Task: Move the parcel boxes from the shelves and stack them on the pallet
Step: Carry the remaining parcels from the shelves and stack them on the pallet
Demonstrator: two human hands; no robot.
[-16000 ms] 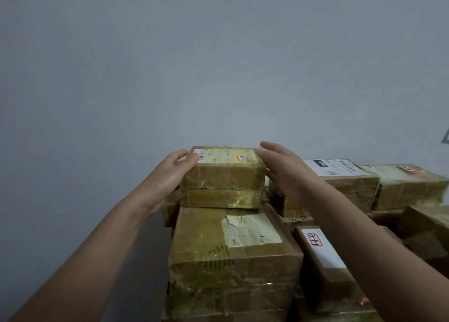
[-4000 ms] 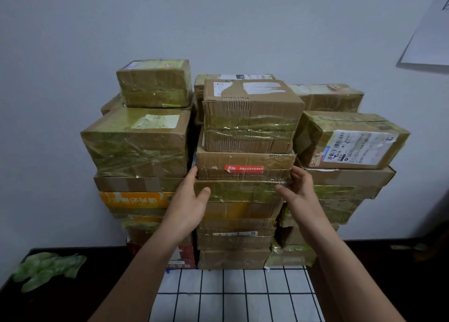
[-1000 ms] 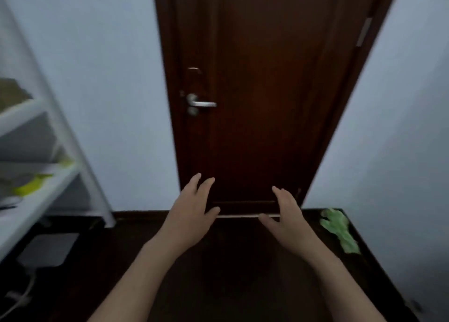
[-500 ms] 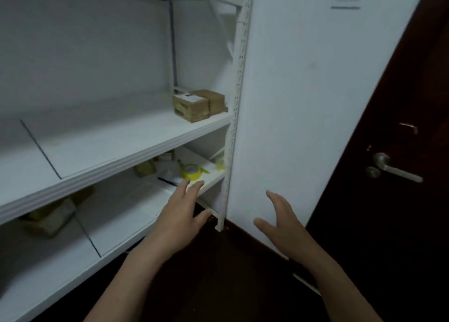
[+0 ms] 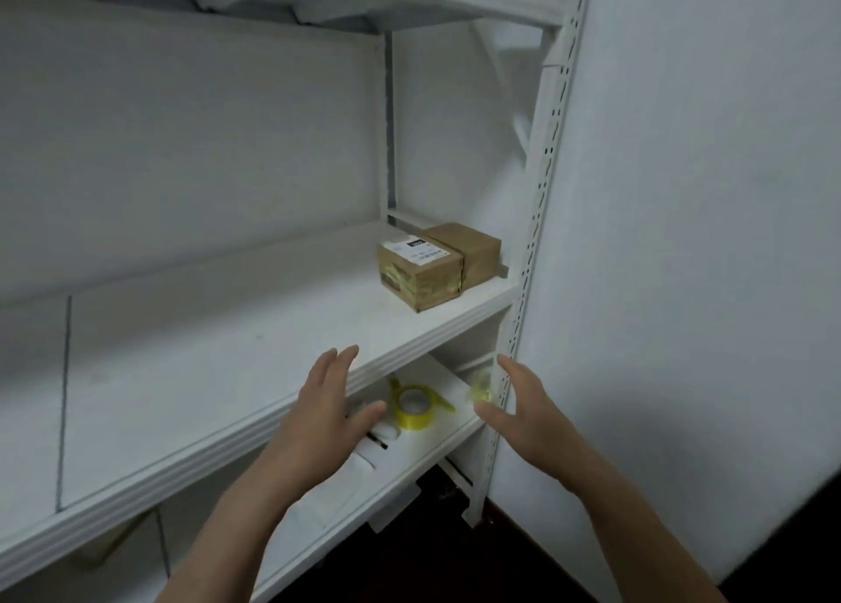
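Now that we have turned away from the stacked pallet and past the dark door of a second ago, we face white shelving again, both hands empty. We judge from this that the last parcel has been delivered and we are back to fetch the next. Nearest us, at seven o'clock from the centre of the view, our left hand [image 5: 325, 413] reaches forward, fingers straight and close together, thumb spread, holding nothing and touching nothing. At five o'clock our right hand [image 5: 523, 413] mirrors it, fingers loosely extended and slightly curved, also holding nothing. The palms face each other with a gap between them, as if readied for a box. Below them is dark floor [image 5: 409, 566]. Just beyond and between the hands, at six o'clock, the lower shelf [image 5: 448, 441] carries a roll of yellow tape [image 5: 413, 409] and some pale items too blurred to name. Above it, the middle shelf [image 5: 227, 352] runs from eight o'clock toward the centre. Near its right end, at twelve o'clock from the hands and well apart from them, sits a labelled parcel box [image 5: 418, 275], with a plain parcel box [image 5: 473, 250] touching it behind. At two o'clock rises a perforated upright post [image 5: 532, 238], then bare wall [image 5: 705, 238].
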